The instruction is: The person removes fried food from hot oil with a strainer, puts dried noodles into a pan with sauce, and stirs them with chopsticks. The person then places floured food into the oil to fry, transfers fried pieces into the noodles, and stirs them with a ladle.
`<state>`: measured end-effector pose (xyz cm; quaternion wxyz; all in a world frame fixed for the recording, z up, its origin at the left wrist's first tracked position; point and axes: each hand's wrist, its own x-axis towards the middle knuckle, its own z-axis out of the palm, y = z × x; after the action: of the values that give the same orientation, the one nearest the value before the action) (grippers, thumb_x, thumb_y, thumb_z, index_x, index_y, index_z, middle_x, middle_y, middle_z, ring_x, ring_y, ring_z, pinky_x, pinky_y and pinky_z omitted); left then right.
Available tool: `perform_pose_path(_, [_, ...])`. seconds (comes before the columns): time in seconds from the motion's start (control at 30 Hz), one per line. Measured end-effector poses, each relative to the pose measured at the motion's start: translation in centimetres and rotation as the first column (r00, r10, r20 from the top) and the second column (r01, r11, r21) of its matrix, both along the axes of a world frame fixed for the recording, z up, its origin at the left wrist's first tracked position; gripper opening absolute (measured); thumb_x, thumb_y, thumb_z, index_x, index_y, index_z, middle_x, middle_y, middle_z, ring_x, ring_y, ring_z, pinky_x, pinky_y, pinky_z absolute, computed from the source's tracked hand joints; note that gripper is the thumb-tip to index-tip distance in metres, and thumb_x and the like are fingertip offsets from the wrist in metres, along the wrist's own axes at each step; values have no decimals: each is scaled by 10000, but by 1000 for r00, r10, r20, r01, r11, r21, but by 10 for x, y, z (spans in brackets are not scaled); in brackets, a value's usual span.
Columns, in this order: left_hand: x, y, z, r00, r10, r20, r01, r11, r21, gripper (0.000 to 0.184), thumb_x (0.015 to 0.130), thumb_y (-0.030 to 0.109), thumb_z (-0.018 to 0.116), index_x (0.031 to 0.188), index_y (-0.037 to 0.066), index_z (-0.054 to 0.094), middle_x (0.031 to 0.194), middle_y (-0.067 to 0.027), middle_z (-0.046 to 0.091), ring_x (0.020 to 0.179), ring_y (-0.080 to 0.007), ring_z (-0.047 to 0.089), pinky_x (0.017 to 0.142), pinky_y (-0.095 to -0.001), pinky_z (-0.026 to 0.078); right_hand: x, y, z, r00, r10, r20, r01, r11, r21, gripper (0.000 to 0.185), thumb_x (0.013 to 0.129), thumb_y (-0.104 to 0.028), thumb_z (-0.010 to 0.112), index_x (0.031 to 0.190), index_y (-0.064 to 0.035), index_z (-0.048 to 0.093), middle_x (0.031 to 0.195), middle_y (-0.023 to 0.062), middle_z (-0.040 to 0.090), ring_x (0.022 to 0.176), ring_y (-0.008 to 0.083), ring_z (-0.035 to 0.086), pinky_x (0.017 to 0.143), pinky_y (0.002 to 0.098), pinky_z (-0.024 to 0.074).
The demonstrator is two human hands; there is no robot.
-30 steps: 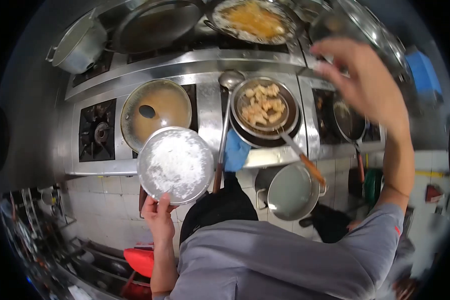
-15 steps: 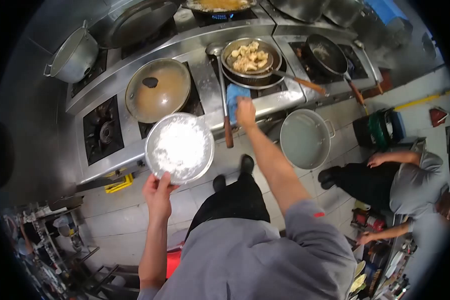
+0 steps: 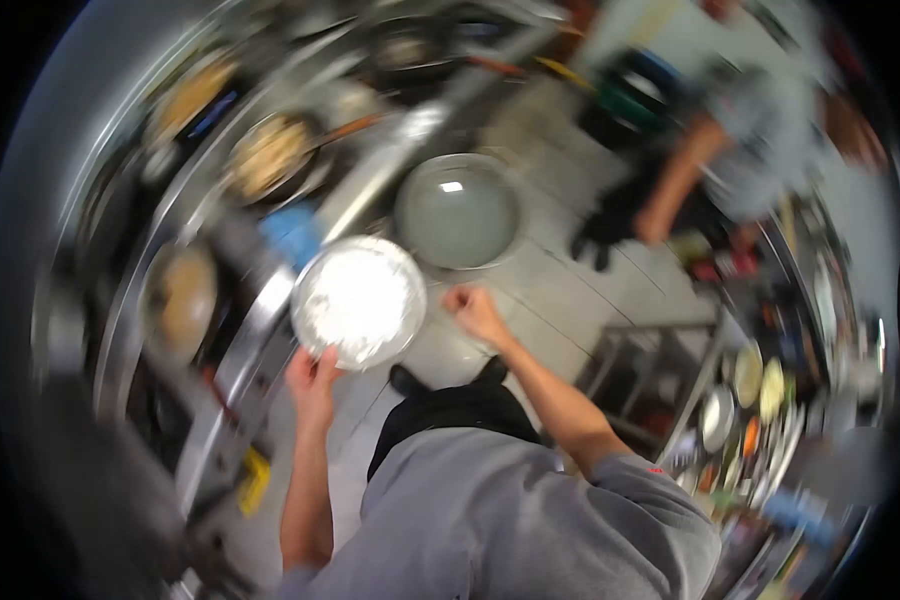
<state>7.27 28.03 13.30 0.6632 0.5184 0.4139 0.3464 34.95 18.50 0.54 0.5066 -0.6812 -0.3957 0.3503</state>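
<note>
My left hand (image 3: pixel 312 382) grips the near rim of a round metal bowl (image 3: pixel 417 300) with white powder in it, thumb on top of the rim. To the right of the bowl is my right hand (image 3: pixel 475 313), its fingers curled in and nothing visible in them. A blue cloth (image 3: pixel 292 235) lies at the stove's edge, just beyond the bowl and apart from both hands. Farther back on the stove, a pan (image 3: pixel 270 155) holds pale chunks of food, blurred by motion.
A large pot of cloudy liquid (image 3: pixel 458 212) stands low beyond my right hand. The stove (image 3: pixel 260 310) runs along the left, with a lidded pan (image 3: pixel 182 300) on it. Another person (image 3: pixel 760 150) is at the upper right. Shelving with dishes (image 3: pixel 720 415) stands at the right.
My right hand has let go of the blue cloth and drawn back toward me. The view has swung right, away from the stove. The bowl stays in my left hand.
</note>
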Motion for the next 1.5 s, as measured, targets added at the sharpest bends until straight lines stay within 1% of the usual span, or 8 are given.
perform_pose_path(0.5, [317, -263, 32, 82, -989, 120, 995, 89, 50, 239, 937, 204, 608, 1083, 38, 519, 1238, -146, 534, 951, -199, 641, 768, -305, 535, 47, -434, 172, 222, -900, -375, 975, 194, 111, 167, 824, 18, 591, 903, -75, 478, 734, 66, 625, 502, 124, 581, 432, 255, 479])
perform_pose_path(0.9, [354, -241, -134, 99, -794, -600, 992, 127, -4, 202, 811, 120, 711, 899, 37, 548, 769, 10, 561, 714, -104, 514, 672, -255, 448, 325, -896, 98, -659, -538, -526, 541, -825, 166, 120, 792, 35, 557, 905, 65, 528, 802, 146, 597, 533, 235, 588, 462, 342, 514])
perform_pose_path(1.13, [192, -122, -196, 109, -603, -791, 717, 599, -358, 167, 830, 144, 664, 783, 67, 524, 599, -25, 531, 466, -128, 475, 397, -308, 396, 382, -1060, 80, -711, -315, -629, 373, -927, 42, 186, 789, -38, 551, 937, 73, 548, 818, 168, 647, 628, 242, 646, 539, 356, 526])
perform_pose_path(1.27, [117, -85, -219, -146, -3, -989, 980, -140, -144, 184, 741, 258, 697, 832, 99, 705, 768, -101, 666, 744, -224, 650, 615, -378, 523, 377, -1168, -1, -342, -751, 565, 928, -365, 76, 376, 856, -250, 559, 1180, -69, 618, 1099, 136, 649, 1031, 235, 608, 915, 391, 486])
perform_pose_path(1.3, [134, -116, -157, -7, -392, -920, 916, 367, -163, 260, 763, 372, 647, 792, 119, 698, 686, -82, 619, 684, -262, 625, 590, -411, 499, 388, -1194, 0, -134, -941, -310, 991, -122, -59, 373, 896, -302, 522, 1176, -80, 626, 1117, 141, 646, 1059, 270, 597, 961, 389, 456])
perform_pose_path(1.33, [111, -101, -168, 14, -258, -966, 995, 97, -12, 338, 774, 440, 609, 707, 116, 677, 622, -85, 576, 631, -267, 602, 569, -446, 474, 391, -1173, 2, -265, -953, 145, 963, -253, 96, 409, 942, -347, 442, 1160, -55, 627, 1095, 147, 646, 1036, 277, 600, 928, 401, 480])
perform_pose_path(1.37, [117, -108, -176, -161, 216, -963, 920, -319, -226, 334, 752, 435, 636, 649, 118, 642, 630, -116, 587, 629, -273, 596, 583, -472, 463, 428, -1243, -28, -354, -780, -517, 852, -497, 166, 486, 973, -377, 360, 1166, -10, 614, 1092, 158, 643, 1046, 274, 599, 919, 442, 490])
perform_pose_path(1.5, [157, -172, -128, 75, -167, -983, 624, 777, -85, 384, 742, 358, 668, 841, -6, 596, 844, -239, 628, 854, -412, 609, 764, -458, 492, 499, -1108, 96, -521, -725, -451, 665, -676, 318, 327, 950, -235, 477, 1095, 32, 598, 1058, 182, 614, 954, 264, 612, 776, 348, 545])
